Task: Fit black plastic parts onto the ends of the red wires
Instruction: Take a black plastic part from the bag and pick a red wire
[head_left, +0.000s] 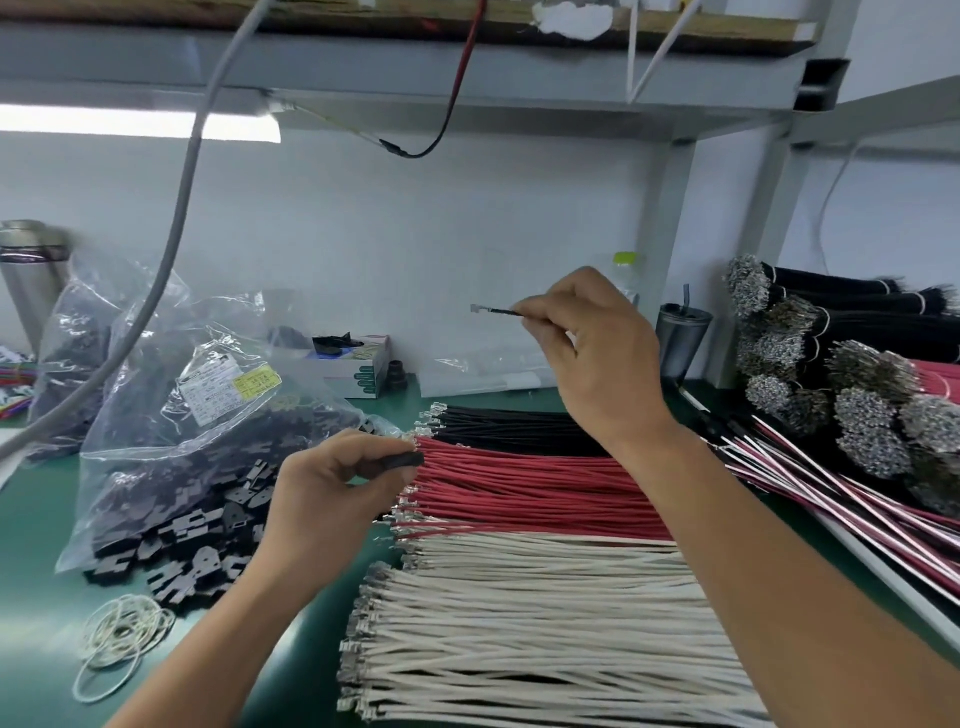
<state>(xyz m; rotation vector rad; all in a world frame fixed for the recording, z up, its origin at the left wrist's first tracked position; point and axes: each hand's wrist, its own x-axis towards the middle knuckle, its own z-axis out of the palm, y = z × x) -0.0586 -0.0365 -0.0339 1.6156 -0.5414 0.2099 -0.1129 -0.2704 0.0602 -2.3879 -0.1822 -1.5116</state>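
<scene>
White wires (519, 623) lie along the table's near edge, red wires (530, 488) behind them, so with my left grip (332, 480) pinching a black plastic part (402, 461) and my right grip (592, 353) clamped on a raised dark wire (501, 311), I'd align terminal squarely with socket first.

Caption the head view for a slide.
Left hand holds a black plastic part; right hand pinches a wire above the red wires.

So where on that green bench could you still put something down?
Bare green mat shows at the left edge beside the bag of black parts, and near the rubber bands. Wire rows and bundles crowd the centre and right.
</scene>
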